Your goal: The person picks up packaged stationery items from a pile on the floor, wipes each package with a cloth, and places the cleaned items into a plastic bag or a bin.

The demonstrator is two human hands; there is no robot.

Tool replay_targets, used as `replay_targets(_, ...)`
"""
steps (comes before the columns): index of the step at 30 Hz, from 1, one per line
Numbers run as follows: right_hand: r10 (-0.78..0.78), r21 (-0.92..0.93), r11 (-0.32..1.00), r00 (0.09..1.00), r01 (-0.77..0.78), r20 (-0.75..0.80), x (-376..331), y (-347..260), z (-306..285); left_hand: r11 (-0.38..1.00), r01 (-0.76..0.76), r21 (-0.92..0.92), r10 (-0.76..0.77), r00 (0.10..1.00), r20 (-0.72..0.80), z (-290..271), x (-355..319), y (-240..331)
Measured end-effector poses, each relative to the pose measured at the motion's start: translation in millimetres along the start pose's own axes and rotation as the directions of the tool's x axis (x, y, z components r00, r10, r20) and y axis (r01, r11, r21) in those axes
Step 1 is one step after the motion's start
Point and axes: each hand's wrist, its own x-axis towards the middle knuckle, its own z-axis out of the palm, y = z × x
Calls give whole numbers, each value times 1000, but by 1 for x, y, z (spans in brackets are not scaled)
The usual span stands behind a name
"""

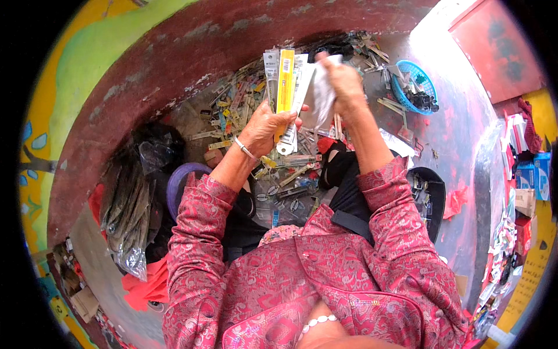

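Upright in my left hand [263,131] is a small fan of long flat packaged strips. The front strip is yellow [285,81] with a white label; the ones around it are whitish, and one has a round hole at its lower end. My left fingers and thumb are closed around their lower part. Just to the right, my right hand [347,87] pinches a thin white, crumpled-looking sheet or sleeve [323,99] that is smeared by motion. It hangs beside the strips; whether it touches them I cannot tell. A heap of similar loose strips [232,113] lies on the floor below both hands.
A blue plastic basket [427,78] with dark and clear bits stands at the right. Dark plastic bags [154,148] and a stack of clear-wrapped packs [128,209] lie at the left. A maroon wall [87,151] curves behind the heap. Boxes [526,180] line the far right.
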Motion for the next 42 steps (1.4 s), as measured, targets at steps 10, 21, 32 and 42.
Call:
replay_targets(10,-764,-611,-91,338,786,549,-16,15,25,979,144,142,-150,988,32,-2,-5,-13)
replay_targets(21,-805,-407,322,473,855,357,-18,-5,14,953,203,223,-204,979,-19,-5,-2,-8)
replay_targets(32,-614,-487,746,754,455,-236,60,-15,-49,977,82,195,-93,994,50,-13,-5,-4)
replay_targets(42,-525,-738,520,843,430,120,-21,1,22,761,-223,609,286,958,-6,-12,12,-21)
